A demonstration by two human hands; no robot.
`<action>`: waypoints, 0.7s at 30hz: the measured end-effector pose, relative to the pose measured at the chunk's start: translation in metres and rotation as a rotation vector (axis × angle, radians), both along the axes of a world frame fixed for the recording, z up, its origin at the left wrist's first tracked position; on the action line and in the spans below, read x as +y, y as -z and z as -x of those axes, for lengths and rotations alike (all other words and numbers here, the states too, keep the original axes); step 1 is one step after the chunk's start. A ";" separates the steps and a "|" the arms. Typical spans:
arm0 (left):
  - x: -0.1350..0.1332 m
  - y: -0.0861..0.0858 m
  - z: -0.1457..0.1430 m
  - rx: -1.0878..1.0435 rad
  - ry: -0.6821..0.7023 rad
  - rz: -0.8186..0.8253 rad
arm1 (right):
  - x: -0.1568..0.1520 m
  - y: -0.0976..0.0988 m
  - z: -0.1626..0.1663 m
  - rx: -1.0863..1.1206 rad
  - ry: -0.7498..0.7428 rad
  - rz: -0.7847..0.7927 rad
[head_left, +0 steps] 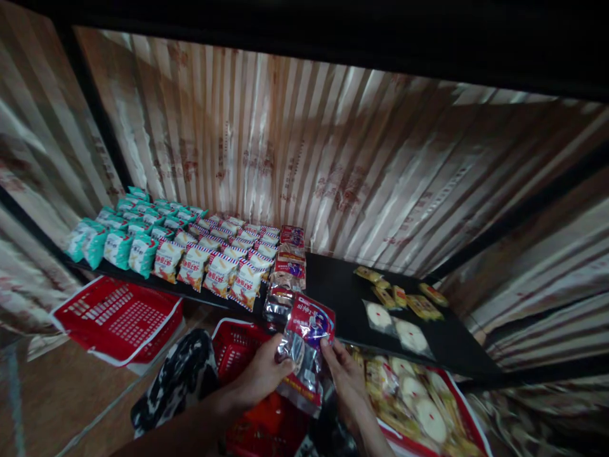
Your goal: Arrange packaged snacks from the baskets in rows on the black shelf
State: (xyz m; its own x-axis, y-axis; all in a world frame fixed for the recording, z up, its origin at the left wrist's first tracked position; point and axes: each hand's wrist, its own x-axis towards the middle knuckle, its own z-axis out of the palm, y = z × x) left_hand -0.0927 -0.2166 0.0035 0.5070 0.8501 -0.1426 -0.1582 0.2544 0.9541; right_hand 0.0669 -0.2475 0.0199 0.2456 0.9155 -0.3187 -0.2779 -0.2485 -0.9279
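Red-and-purple foil pouch (pixel 309 324), one. Held in front of the black shelf (pixel 333 285), near the forward end of a column of matching pouches (pixel 290 270); contact with that column, cannot tell. Printed face up toward the head camera, top edge tilted away toward the shelf. Clamped from both sides: left grip (pixel 264 373) closed on the lower left edge, thumb over the face; right grip (pixel 347 381) closed on the right edge, digits pressing near mid-height. Two-sided hold, presumably to brace limp foil flat and square to view.

Forearms: left slanting in low from bottom left, right rising more steeply from bottom right; both converging on the pouch.

Teal packets (pixel 117 247), several rows, left end of shelf. Shrimp-print packets (pixel 221 273), striped tops, several rows, adjoining. Grouped by kind, set upright, fronts outward; likely so for easy reading and reaching.

Yellow packets (pixel 423 308) and white discs in clear wrap (pixel 379 316), right part of shelf. Lying flat, loosely spread; probably too thin to stand.

Left red basket (pixel 157 320), low before the shelf. Middle red basket (pixel 233 346), partly under the left grip. Right red basket (pixel 466 400), filled with like yellow packets and discs. Close by the shelf, probably for short reach.

Patterned trouser leg (pixel 178 377), between left and middle baskets.
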 end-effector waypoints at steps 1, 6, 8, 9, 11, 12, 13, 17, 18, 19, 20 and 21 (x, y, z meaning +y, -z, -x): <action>0.003 -0.001 -0.002 0.004 -0.002 -0.001 | 0.005 -0.001 -0.002 -0.006 0.025 -0.011; 0.034 -0.012 -0.011 0.028 -0.133 -0.024 | 0.045 -0.019 -0.011 -0.091 0.153 -0.121; 0.050 -0.016 -0.014 0.086 -0.202 -0.128 | 0.067 -0.029 -0.015 -0.153 0.194 -0.174; 0.057 -0.019 -0.015 0.133 -0.246 -0.196 | 0.079 -0.033 -0.017 -0.181 0.196 -0.196; 0.069 -0.026 -0.017 0.235 -0.337 -0.335 | 0.105 -0.038 -0.021 -0.211 0.175 -0.227; 0.074 -0.029 -0.018 0.280 -0.368 -0.395 | 0.117 -0.039 -0.023 -0.214 0.161 -0.238; 0.078 -0.031 -0.020 0.320 -0.386 -0.446 | 0.130 -0.039 -0.025 -0.212 0.146 -0.250; 0.096 -0.037 -0.030 0.446 -0.405 -0.533 | 0.175 -0.035 -0.029 -0.246 0.099 -0.262; 0.100 -0.038 -0.033 0.477 -0.410 -0.528 | 0.185 -0.033 -0.030 -0.270 0.100 -0.259; 0.105 -0.039 -0.036 0.508 -0.416 -0.515 | 0.194 -0.031 -0.031 -0.300 0.102 -0.254; 0.110 -0.039 -0.038 0.537 -0.418 -0.498 | 0.203 -0.029 -0.032 -0.338 0.102 -0.248; 0.115 -0.039 -0.040 0.562 -0.416 -0.481 | 0.211 -0.026 -0.033 -0.382 0.096 -0.240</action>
State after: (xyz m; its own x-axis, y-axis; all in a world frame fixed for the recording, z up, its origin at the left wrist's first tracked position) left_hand -0.0528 -0.1011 0.0427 0.1018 0.9842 0.1446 0.3813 -0.1729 0.9081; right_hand 0.0997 -0.0366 0.0462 0.3911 0.9199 0.0297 0.0842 -0.0036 -0.9964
